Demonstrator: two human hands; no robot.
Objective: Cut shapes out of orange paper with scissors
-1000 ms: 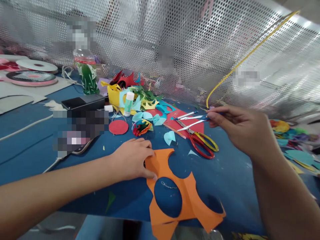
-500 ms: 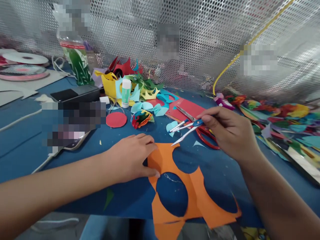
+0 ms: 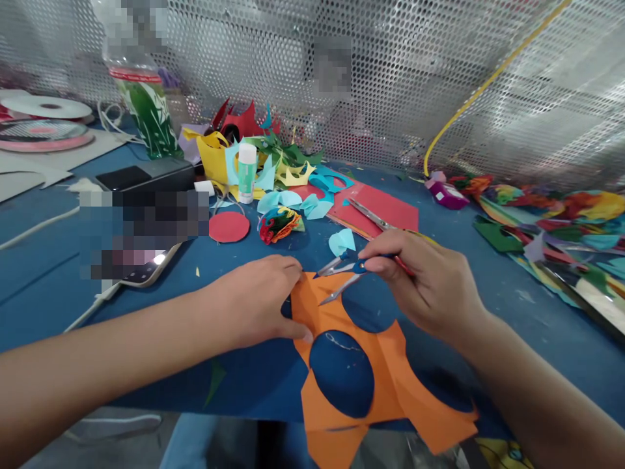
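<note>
My left hand [image 3: 258, 303] rests at the left edge of an orange paper sheet [image 3: 388, 365], thumb on top and fingers curled at the edge. The sheet has large round cut-outs and overhangs the front of the table. In my right hand [image 3: 424, 273] is a drawing compass [image 3: 342, 273] with a blue hinge, pinched near its top. Its spread legs are over the sheet's upper left part; I cannot tell if the tips touch. Behind my right hand lie scissors [image 3: 370, 213], their red handles mostly hidden. A light-blue paper piece [image 3: 342, 241] lies just beyond the compass.
A red paper disc [image 3: 229, 227], a multicoloured rolled flower [image 3: 278, 225] and a glue stick [image 3: 247, 172] are beyond my left hand. A phone [image 3: 151, 267] with a cable lies left, near a bottle [image 3: 149, 111]. Colourful paper scraps [image 3: 547, 215] pile at right; perforated metal stands behind.
My right hand has brought the compass down and left, from above the sheet's top edge to over its upper left part. My left hand stays on the sheet's edge.
</note>
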